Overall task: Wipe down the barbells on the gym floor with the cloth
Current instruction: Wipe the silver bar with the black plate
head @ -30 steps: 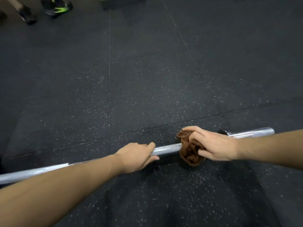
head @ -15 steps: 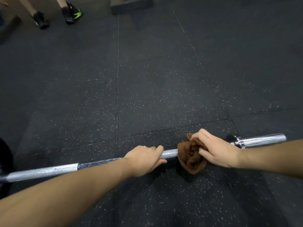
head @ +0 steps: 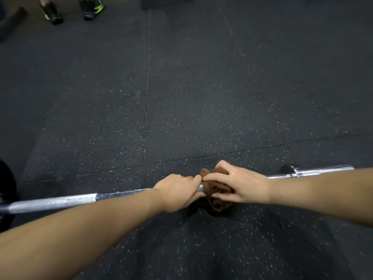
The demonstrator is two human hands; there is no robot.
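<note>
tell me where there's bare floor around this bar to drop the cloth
Bare floor runs wide beyond the barbell, up to the shoes at the far left. Another bare stretch lies on the near side, between the two forearms. Crowded: where the left hand and right hand meet at the cloth.

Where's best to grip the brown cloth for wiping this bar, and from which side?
Grip the brown cloth where it bunches around the barbell shaft, from above, as the right hand does. The bar lies low on the floor, so the top is open; the loose near fold would not clamp the shaft.
</note>
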